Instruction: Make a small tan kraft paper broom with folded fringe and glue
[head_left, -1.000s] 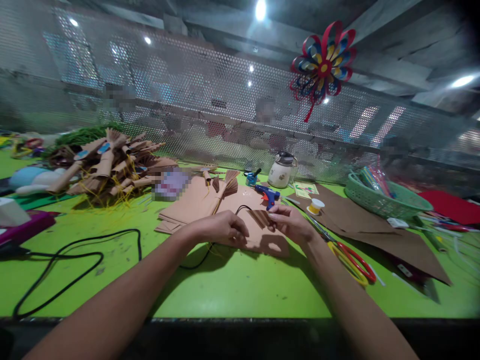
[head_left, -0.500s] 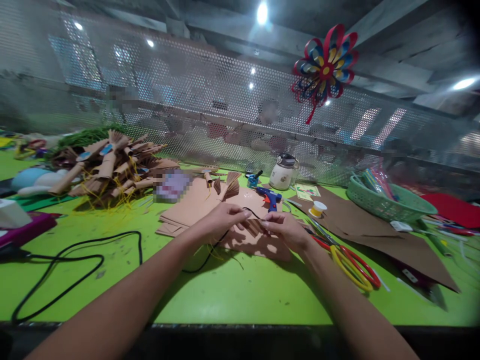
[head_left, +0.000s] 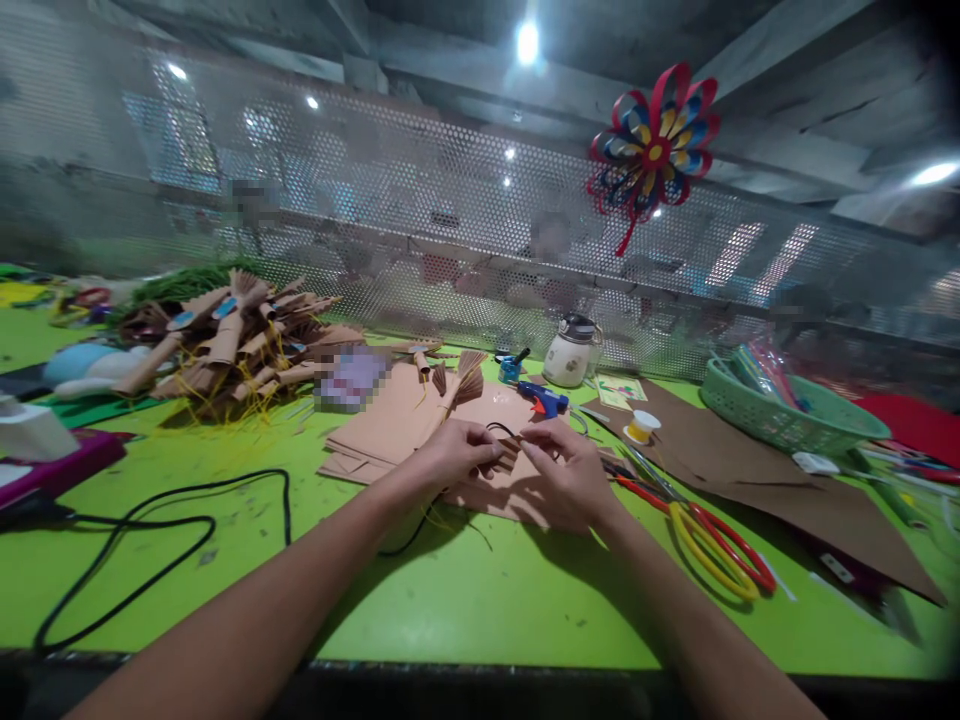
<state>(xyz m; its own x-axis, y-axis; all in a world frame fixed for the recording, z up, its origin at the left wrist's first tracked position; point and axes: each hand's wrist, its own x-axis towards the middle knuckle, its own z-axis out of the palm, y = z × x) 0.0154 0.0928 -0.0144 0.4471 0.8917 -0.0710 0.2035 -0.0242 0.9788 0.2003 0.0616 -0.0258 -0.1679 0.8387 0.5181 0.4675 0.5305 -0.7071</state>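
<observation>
My left hand is closed, its thumb and fingertips pinching a small piece of pleated brown paper. From the other side, my right hand holds the edge of the same piece between thumb and fingers. The hands are close together above a stack of brown paper sheets. Just beyond them lies a fan-shaped bundle of folded brown paper. A blue glue gun rests behind my right hand, and its black cord passes under my left hand. The fingertips partly hide the pleated piece.
Finished paper bundles with yellow string are heaped at left near a purple power strip. At right are scissors with red and yellow handles, a thread spool, brown sheets and a green basket. A jar stands behind.
The view has shifted slightly, so the scene sits lower and further right. My right hand's fingers are spread more and its thumb has moved. Both hands stay at the pleated paper.
</observation>
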